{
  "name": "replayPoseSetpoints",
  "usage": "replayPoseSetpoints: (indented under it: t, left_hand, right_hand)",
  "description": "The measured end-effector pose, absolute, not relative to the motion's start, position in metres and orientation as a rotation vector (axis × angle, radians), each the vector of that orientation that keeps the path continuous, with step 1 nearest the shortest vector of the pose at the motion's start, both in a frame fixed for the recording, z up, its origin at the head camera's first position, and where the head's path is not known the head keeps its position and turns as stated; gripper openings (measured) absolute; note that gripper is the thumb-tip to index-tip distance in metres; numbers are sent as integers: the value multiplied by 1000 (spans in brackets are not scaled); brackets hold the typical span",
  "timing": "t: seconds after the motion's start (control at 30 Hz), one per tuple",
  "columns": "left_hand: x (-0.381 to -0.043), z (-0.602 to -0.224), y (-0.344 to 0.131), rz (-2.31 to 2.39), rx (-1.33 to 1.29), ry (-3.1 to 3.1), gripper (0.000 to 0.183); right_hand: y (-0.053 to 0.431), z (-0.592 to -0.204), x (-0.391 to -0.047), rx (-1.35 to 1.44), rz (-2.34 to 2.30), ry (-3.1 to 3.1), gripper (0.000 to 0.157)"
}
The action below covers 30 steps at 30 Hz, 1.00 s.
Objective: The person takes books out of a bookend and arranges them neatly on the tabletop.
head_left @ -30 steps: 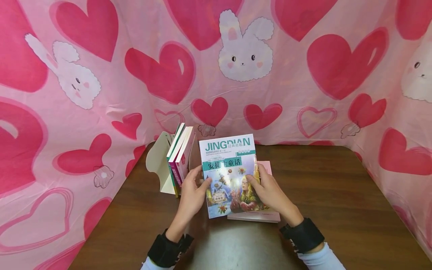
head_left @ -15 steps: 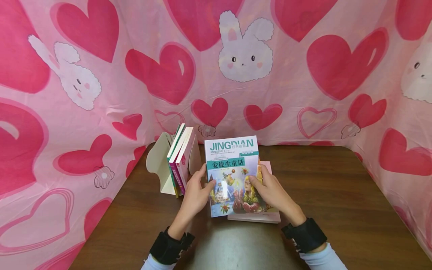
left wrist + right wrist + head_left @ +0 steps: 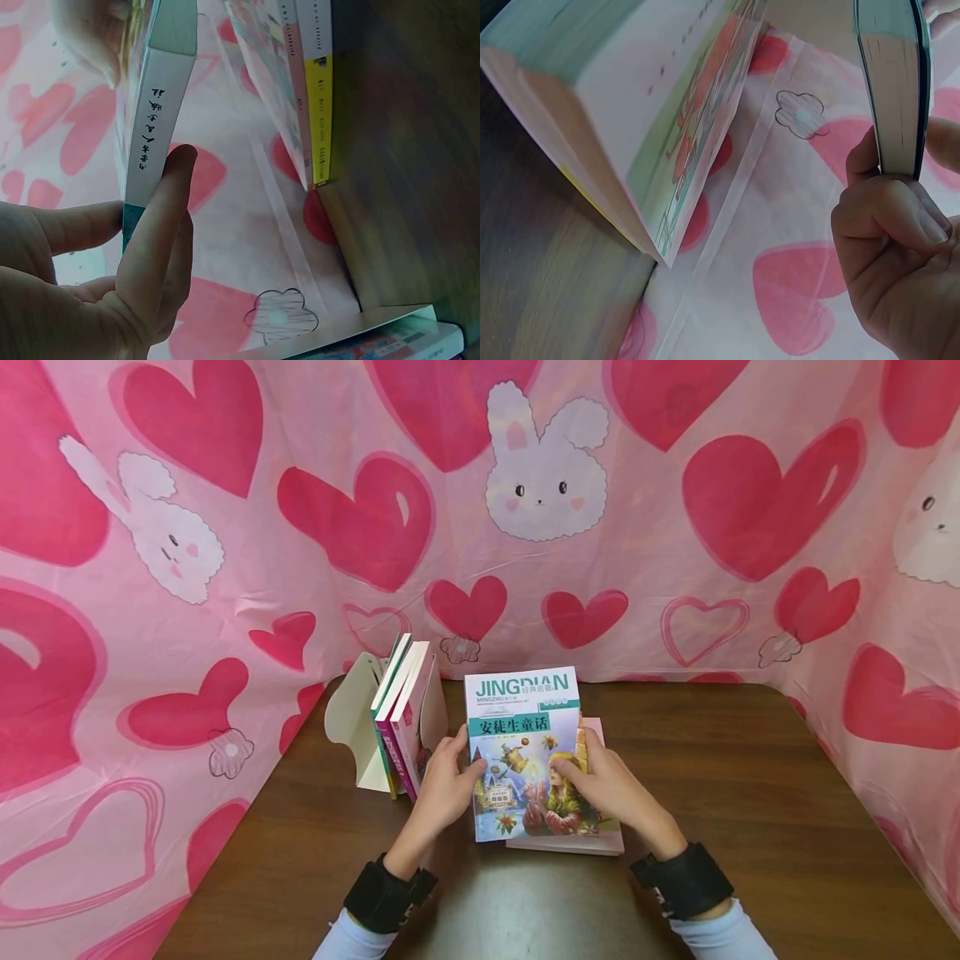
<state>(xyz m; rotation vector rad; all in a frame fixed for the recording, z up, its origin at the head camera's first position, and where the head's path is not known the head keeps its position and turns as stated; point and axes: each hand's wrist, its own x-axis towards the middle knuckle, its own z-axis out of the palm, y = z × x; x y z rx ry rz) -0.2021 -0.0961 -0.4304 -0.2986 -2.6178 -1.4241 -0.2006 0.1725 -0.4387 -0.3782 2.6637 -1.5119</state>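
Note:
Between both hands I hold a paperback book (image 3: 525, 760), its cover facing up towards me, with a white top band and a blue picture below. My left hand (image 3: 448, 785) grips its left edge, thumb on the cover and fingers behind. At the opposite edge my right hand (image 3: 611, 785) pinches it the same way. In the left wrist view the white book spine (image 3: 156, 112) lies between thumb and fingers. The right wrist view shows the page edges (image 3: 892, 97) held in the right hand (image 3: 900, 247). Beneath the book in the head view lie pink books (image 3: 570, 845), largely covered.
Left of the hands, a cream bookend (image 3: 352, 718) stands on the brown table (image 3: 735, 793) with several upright books (image 3: 397, 727) leaning in it. A pink curtain (image 3: 645, 552) with hearts and rabbits surrounds the table on the back and sides.
Both hands have carried the book slightly to the right and a little towards me, over the pink books. Its cover has straightened a little. The bookend and its books have stayed put.

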Motion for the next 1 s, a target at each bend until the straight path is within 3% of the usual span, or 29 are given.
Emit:
replayPoseSetpoints:
  t: [1.0]
  left_hand:
    - [-227, -457, -69, -1307, -394, -2818, 62]
  right_hand:
    - [189, -440, -202, -254, -1255, 2768, 72]
